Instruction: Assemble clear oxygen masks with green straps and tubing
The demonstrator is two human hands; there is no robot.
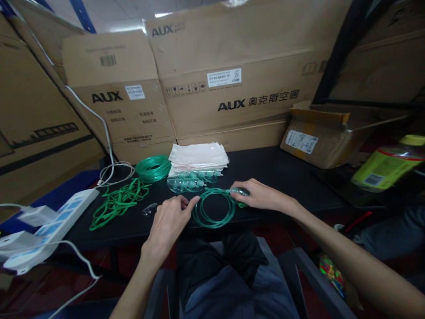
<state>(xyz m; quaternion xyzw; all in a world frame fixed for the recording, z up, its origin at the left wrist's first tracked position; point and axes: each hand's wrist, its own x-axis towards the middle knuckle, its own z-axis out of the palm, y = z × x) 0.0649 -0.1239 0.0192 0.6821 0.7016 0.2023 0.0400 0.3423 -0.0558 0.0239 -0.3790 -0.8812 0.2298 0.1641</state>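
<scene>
My right hand (254,193) is closed around a clear, green-tinted oxygen mask (240,191), whose far side is hidden by the fingers. Thin green tubing runs left from it into a loose coil of tubing (215,225) lying on the black table. At that coil's left edge is my left hand (171,217), thumb stretched out and fingers loosely bent, with nothing visible in it. Several similar clear masks (186,182) lie just behind the coil. Small clear plastic pieces (149,209) rest left of my left hand.
White flat packets (198,156) are stacked behind the masks. Further left are a thick green tubing roll (152,168), tangled green elastic straps (116,204) and a white power strip (56,226). Cardboard (232,93) walls the back. A small carton (312,137) and a yellow-labelled bottle (381,166) stand right.
</scene>
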